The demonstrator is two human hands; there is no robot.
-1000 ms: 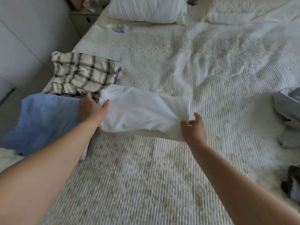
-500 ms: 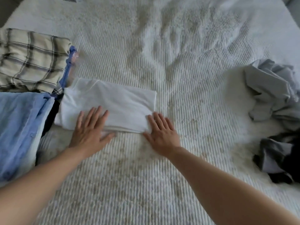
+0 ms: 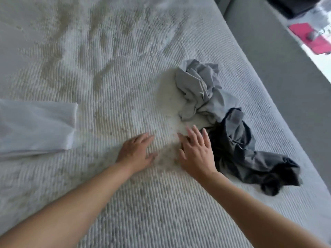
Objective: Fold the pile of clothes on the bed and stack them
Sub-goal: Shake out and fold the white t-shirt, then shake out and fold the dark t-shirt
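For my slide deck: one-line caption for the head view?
Both open hands, left hand and right hand, reach toward crumpled dark garment; folded white garment lies aside.

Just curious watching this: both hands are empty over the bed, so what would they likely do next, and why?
Probably the right hand takes hold of the dark garment beside its fingertips. The white garment lies folded at the left, while the dark one and the grey garment are crumpled; the left hand is open too.

White garment (image 3: 35,127) lay folded flat at left edge of bed (image 3: 125,68), partly out of view. Light grey garment (image 3: 198,90) sat crumpled in heap at right, unfolded. Dark grey garment (image 3: 247,153) lay bunched just beside and nearer, touching light grey one, also unfolded
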